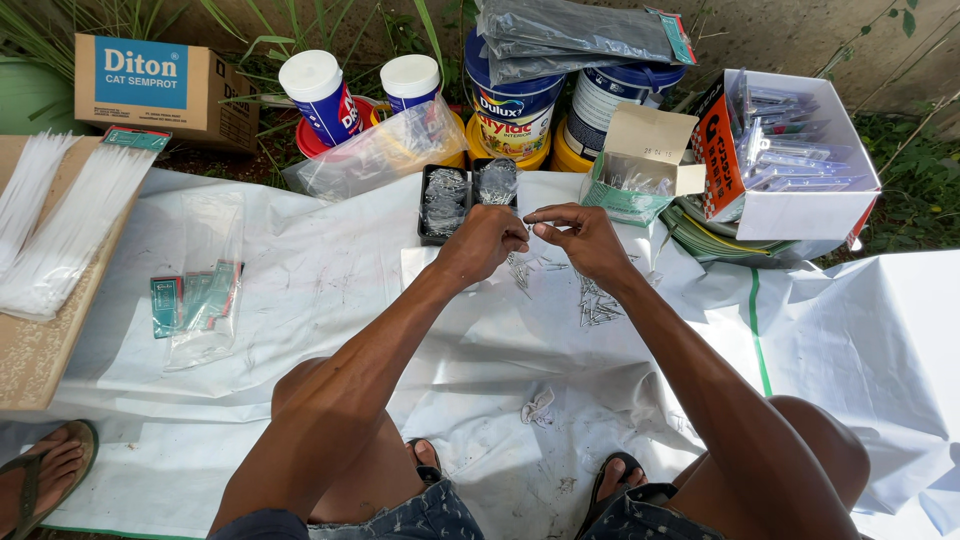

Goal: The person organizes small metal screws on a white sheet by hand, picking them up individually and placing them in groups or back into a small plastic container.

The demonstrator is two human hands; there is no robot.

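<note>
My left hand [488,240] is closed in a fist over the white sheet [330,300], with several thin metal nails hanging from it. My right hand [585,240] is just beside it, thumb and forefinger pinched together at the left hand's knuckles, seemingly on a nail. A loose pile of nails [597,305] lies on the sheet under my right wrist. Just beyond my hands stands a black tray [432,205] with two compartments holding bagged nails.
A small open green-and-white carton [640,165] and a white box of packets [800,160] sit at the right. Paint buckets [515,105] and cans [320,95] line the back. White cable ties [60,225] lie on cardboard at the left. Another person's sandalled foot [45,475] is at the lower left.
</note>
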